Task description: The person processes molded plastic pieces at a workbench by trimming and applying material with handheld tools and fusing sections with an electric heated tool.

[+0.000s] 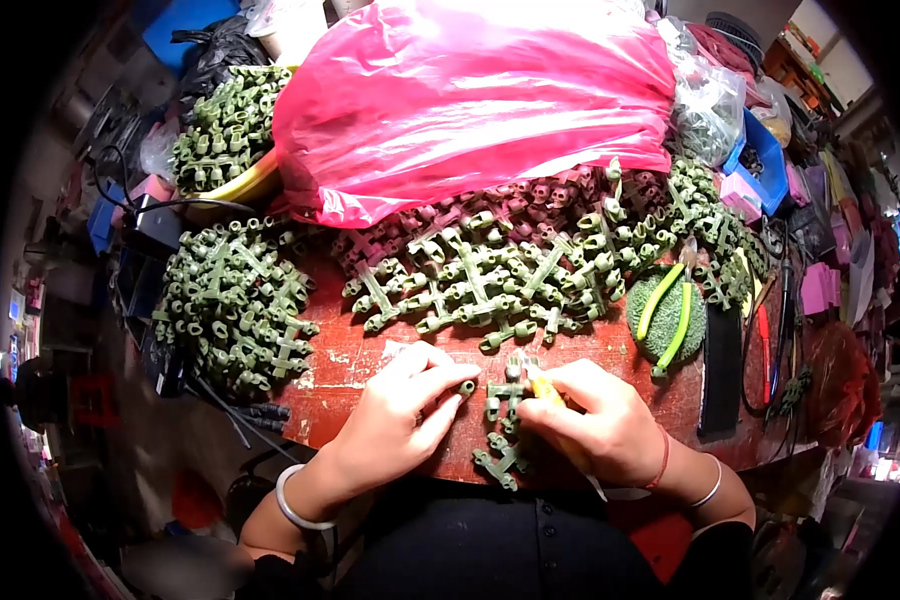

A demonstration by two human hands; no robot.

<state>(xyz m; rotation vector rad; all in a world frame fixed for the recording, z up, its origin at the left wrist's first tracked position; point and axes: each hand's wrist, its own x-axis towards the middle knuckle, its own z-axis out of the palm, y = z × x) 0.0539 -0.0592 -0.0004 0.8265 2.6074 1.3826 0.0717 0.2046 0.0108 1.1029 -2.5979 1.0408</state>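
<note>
My left hand (405, 400) is closed, pinching a small green moulded part (468, 388) between thumb and fingertips. My right hand (595, 420) is wrapped round a slim yellow-handled tool (545, 388); its kind is not clear. Just left of those fingers, a green moulded cluster (508, 392) with short cup-shaped ends sits at the tool. Closer to my body, another green branched piece (501, 461) lies on the red table (340, 375).
Heaps of green clusters lie at the left (232, 300) and centre (480, 265). A pink plastic bag (480, 110) covers the back. Right of centre, yellow-green handled pliers (682, 315) rest on a round green textured pad (650, 300). A yellow tub (245, 188) holds more clusters.
</note>
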